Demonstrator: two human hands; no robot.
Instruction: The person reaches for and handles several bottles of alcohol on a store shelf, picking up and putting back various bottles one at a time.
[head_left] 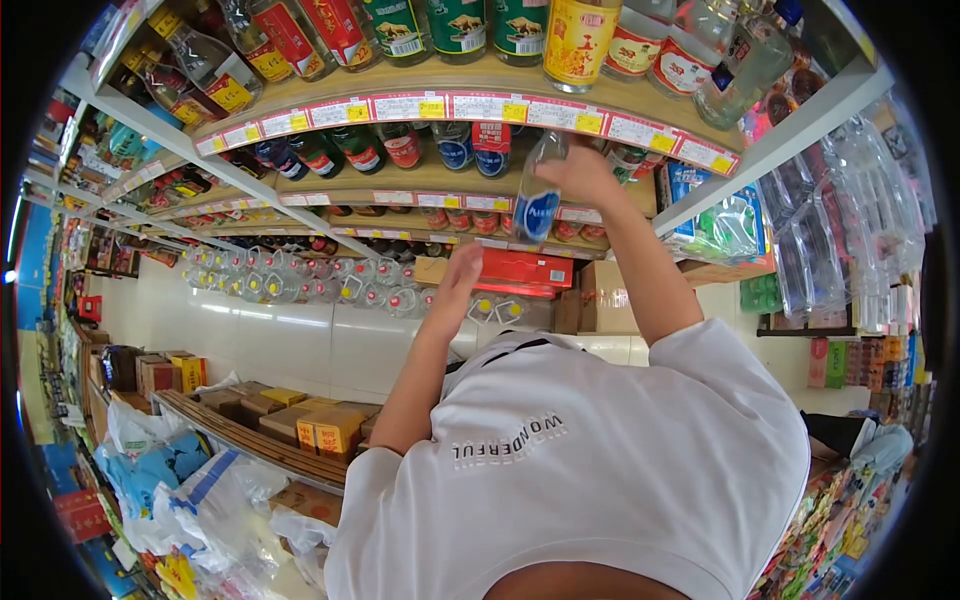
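My right hand (582, 174) is closed round the upper part of a clear glass bottle (537, 214) with a blue label. The bottle is a little tilted, in front of the middle shelf (420, 182). Behind it stand other bottles, among them one with a red tag (491, 150) and a blue-labelled one (455, 147). Lower and to the left, my left hand (462, 272) is raised and seen edge-on, its fingers stretched out with nothing in them. A red box (525, 272) lies beyond it, low by the shelf.
Bottles such as a yellow-labelled one (582, 45) line the upper shelf. Large clear jugs (285, 285) stand on the floor along the shelving. A cardboard box (608, 298) is below my right arm. Wrapped plastic packs (835, 210) are at the right, plastic bags (220, 500) at the lower left.
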